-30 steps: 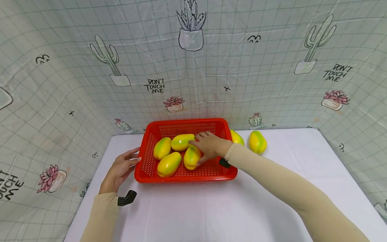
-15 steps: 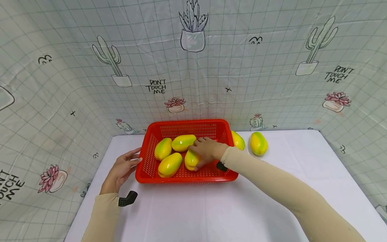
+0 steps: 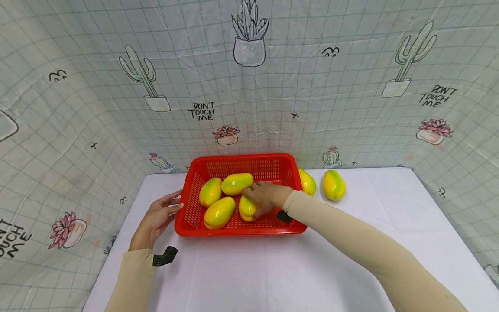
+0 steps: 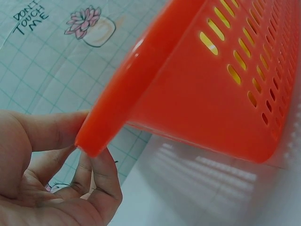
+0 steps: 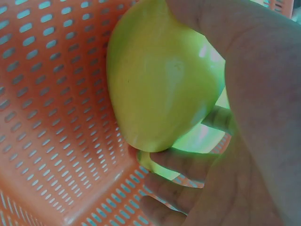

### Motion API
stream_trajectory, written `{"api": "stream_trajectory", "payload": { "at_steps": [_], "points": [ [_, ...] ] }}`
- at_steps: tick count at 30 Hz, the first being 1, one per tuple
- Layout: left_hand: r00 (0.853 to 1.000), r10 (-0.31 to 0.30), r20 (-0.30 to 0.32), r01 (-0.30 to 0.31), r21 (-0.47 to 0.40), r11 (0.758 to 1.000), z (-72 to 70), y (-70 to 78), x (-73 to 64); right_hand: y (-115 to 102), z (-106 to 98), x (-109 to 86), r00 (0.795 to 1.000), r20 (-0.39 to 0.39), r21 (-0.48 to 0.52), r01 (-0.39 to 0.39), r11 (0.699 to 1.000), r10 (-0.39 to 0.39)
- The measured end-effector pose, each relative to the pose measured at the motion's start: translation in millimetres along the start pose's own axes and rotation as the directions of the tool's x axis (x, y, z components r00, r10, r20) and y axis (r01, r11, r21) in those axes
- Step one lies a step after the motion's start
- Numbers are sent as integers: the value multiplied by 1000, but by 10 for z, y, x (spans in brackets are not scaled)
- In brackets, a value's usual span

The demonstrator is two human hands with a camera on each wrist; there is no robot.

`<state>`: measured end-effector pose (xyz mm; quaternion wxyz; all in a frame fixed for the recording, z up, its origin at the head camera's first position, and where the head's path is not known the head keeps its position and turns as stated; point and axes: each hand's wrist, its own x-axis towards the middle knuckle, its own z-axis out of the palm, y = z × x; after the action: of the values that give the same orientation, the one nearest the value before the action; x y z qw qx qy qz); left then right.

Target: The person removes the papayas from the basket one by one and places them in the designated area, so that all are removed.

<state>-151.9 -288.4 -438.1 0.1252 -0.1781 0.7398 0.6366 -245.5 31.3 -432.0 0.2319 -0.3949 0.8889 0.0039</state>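
A red plastic basket (image 3: 239, 232) with slotted walls stands on the table, with several glossy yellow-green papayas lying in it. My left hand (image 3: 159, 219) is at its left end; in the left wrist view, thumb and fingers (image 4: 106, 174) pinch the rim. Inside the basket, my right hand (image 3: 269, 197) curls round the rightmost papaya (image 3: 246, 208). The right wrist view shows this papaya (image 5: 160, 84) close up, between the thumb and the fingers. To its left lie a rear papaya (image 3: 237, 184), a left papaya (image 3: 210, 192) and a front papaya (image 3: 219, 213).
Just outside the basket's right end lies a papaya (image 3: 307, 182), partly hidden by the basket and arm. Farther right rests another papaya (image 3: 333, 185). A white cloth covers the table (image 3: 234, 277). Behind it hangs a printed grid curtain (image 3: 273, 86).
My right hand has lowered and closed in on the rightmost papaya, its fingers now farther round the fruit. The left hand keeps its place at the rim.
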Motion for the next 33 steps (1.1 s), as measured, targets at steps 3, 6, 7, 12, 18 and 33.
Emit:
{"api": "stream_trajectory", "payload": {
  "at_steps": [3, 6, 7, 12, 18, 33],
  "points": [
    [1000, -9, -5, 9, -3, 1000, 4, 4, 1, 11, 11, -6, 1000, 0, 27, 3, 1000, -3],
    [1000, -12, -8, 12, -4, 1000, 9, 2, 6, 28, 30, -19, 1000, -22, 28, 18, 999, -17],
    [1000, -14, -10, 14, -3, 1000, 11, -1, 8, 31, 30, -30, 999, -33, 29, 26, 999, -25],
    [1000, -13, -9, 13, -5, 1000, 18, -3, 14, 61, -2, -129, 994, -97, 20, 57, 998, -54],
    [1000, -16, -6, 16, -10, 1000, 19, 4, 9, 152, -66, -332, 968, -236, 50, 97, 994, -83],
    [1000, -15, 9, 15, -7, 1000, 8, -16, 16, 591, -79, -980, 820, -572, 238, 162, 958, 4]
  ]
}}
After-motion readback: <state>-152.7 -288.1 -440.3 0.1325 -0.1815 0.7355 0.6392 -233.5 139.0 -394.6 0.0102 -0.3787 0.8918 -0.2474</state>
